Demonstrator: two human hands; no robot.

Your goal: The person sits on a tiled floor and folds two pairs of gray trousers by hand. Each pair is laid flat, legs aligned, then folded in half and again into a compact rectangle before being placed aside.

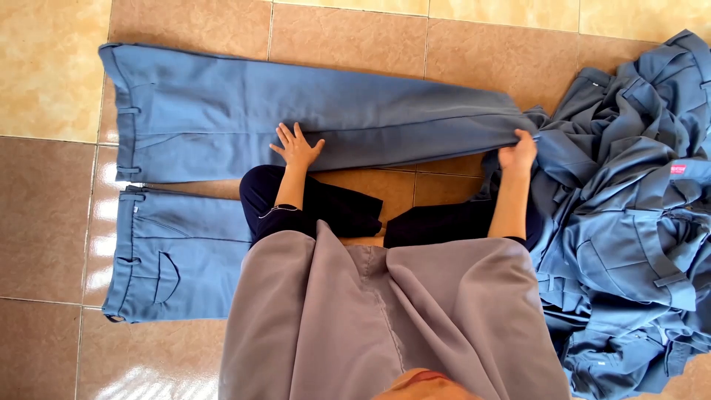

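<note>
Nearest you, grey cloth (385,326) draped your lap. Just beyond, your left hand (298,147) lay flat, fingers spread, on the blue trousers (222,111) stretched across the tiled floor (44,222). Your right hand (518,154) pinched their hem, touching the heap of blue garments (629,215) at the floor's right edge.

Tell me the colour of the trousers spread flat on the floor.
Grey-blue trousers, plain, without pattern; shown best in the head view.

Both arms extended forward from the body, left hand (298,147) palm down, fingers spread flat, right hand (518,153) further out to the side, fingers curled closed in a pinching grip, forearms bare.
</note>
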